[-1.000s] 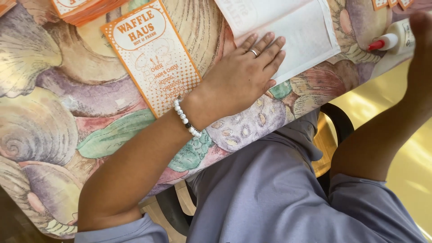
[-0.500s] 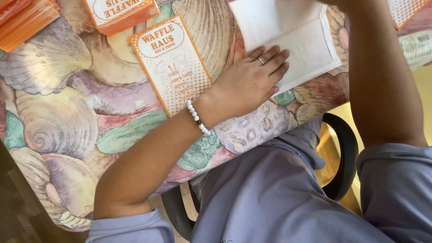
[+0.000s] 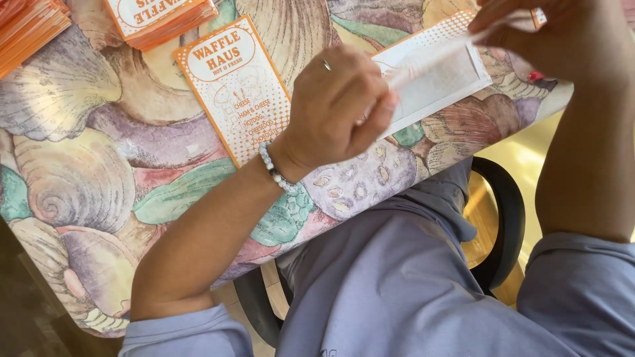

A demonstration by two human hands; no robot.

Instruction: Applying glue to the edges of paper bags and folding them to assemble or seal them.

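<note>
Your left hand and right hand pinch a blurred clear strip, stretched taut between both grips. It hangs above the white sheet on the counter.

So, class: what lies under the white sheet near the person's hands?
The white sheet lies flat on the shell-patterned tablecloth, which shows all round it. The left hand covers its near corner, and a blurred pale strip held between both hands crosses it, so those parts stay hidden.

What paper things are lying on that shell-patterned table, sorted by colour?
Orange-and-white card lying single: 1
Orange card stacks: 2
White sheet, under a blurred clear strip held between left hand and right hand: 1
Total: 4
</note>
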